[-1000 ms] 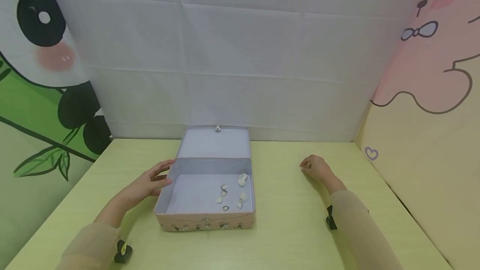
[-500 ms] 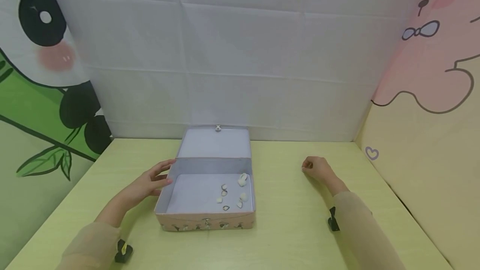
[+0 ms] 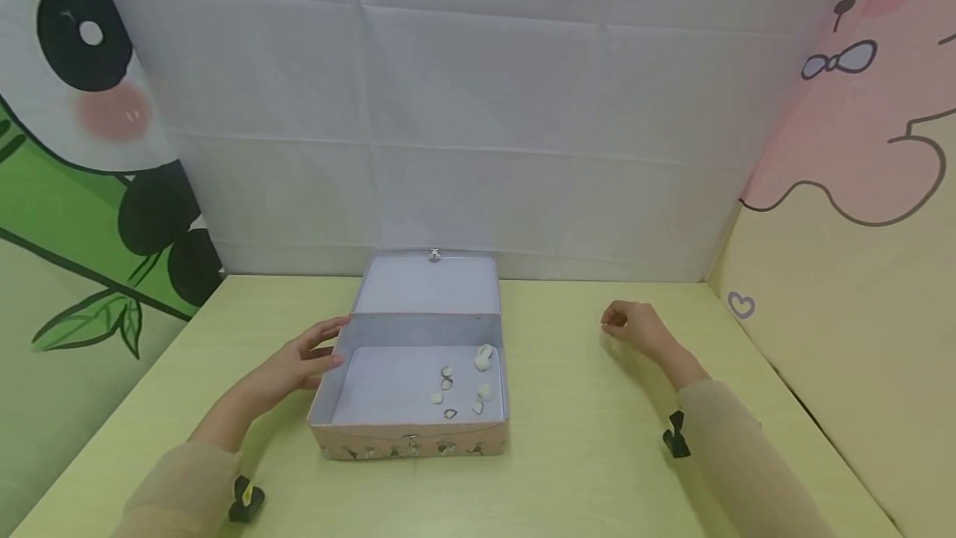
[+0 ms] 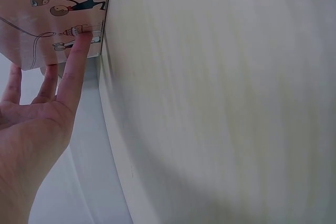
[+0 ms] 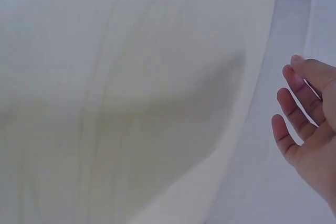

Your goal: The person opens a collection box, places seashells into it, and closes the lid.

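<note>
My left hand [image 3: 299, 362] rests its fingers against the left side of a pink keepsake box [image 3: 410, 442] whose lid [image 3: 427, 285] stands open at the back. Its fingers [image 4: 76, 72] are stretched out along the printed side wall. Inside the box, towards the right, lie several small pale pieces [image 3: 484, 358], some of them ring-shaped. To the right of the box, my right hand [image 3: 641, 329] hovers above the table, thumb and forefinger tips together and the other fingers bent. I cannot tell whether a tiny thing is pinched there.
The pale yellow table [image 3: 553, 471] reaches back to a white cloth wall [image 3: 478, 106]. Cartoon-printed cloths flank it: a green and white one [image 3: 60, 198] on the left, a pink and cream one [image 3: 844, 148] on the right.
My right hand first shifts slightly to the right, then rises a little from the table. The left hand and the box stay where they were.
</note>
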`<action>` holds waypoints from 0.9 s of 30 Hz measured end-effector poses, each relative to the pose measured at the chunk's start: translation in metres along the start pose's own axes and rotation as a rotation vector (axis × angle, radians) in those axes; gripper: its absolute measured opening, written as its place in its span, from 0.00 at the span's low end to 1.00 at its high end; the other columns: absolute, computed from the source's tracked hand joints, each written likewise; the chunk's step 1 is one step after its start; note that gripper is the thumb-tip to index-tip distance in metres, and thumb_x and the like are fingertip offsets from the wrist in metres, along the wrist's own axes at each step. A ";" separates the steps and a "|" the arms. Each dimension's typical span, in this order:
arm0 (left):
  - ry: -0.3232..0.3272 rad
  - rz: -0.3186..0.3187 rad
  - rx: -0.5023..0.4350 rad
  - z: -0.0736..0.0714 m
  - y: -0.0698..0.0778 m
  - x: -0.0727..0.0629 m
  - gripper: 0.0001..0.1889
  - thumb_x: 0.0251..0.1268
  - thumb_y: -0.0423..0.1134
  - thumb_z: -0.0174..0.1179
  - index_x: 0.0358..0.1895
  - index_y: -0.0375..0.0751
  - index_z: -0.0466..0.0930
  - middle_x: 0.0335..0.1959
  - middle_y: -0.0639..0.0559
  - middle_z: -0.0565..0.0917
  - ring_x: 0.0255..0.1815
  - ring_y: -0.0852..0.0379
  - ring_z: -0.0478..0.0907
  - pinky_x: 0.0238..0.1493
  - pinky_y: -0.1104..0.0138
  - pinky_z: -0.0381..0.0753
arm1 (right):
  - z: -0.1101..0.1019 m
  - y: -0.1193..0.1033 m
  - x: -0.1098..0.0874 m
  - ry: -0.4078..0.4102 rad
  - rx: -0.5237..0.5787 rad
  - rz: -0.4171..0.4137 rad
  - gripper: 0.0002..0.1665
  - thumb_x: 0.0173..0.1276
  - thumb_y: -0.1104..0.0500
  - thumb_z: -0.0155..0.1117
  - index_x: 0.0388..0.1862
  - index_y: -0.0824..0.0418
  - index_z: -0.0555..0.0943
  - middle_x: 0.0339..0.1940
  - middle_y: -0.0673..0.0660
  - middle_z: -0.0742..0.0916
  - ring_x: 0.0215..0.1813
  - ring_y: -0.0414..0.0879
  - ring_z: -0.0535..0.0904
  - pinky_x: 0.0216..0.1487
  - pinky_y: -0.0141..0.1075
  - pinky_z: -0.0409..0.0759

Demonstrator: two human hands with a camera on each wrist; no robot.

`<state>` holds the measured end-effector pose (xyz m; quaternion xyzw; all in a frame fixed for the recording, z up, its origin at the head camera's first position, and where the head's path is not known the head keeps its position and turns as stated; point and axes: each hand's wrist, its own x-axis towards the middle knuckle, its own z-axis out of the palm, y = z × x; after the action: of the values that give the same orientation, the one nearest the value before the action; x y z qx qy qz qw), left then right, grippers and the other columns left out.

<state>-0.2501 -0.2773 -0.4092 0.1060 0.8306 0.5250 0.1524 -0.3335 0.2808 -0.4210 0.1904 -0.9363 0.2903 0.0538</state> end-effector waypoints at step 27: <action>-0.005 0.011 0.010 -0.001 -0.008 0.005 0.35 0.70 0.44 0.54 0.74 0.57 0.46 0.75 0.39 0.44 0.73 0.30 0.45 0.56 0.42 0.71 | -0.022 -0.103 0.004 0.054 0.019 -0.143 0.03 0.61 0.59 0.67 0.31 0.56 0.82 0.31 0.48 0.84 0.38 0.45 0.79 0.45 0.47 0.76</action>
<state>-0.2558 -0.2798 -0.4164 0.1126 0.8322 0.5215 0.1511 -0.2973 0.2141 -0.3487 0.2494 -0.9156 0.2999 0.0980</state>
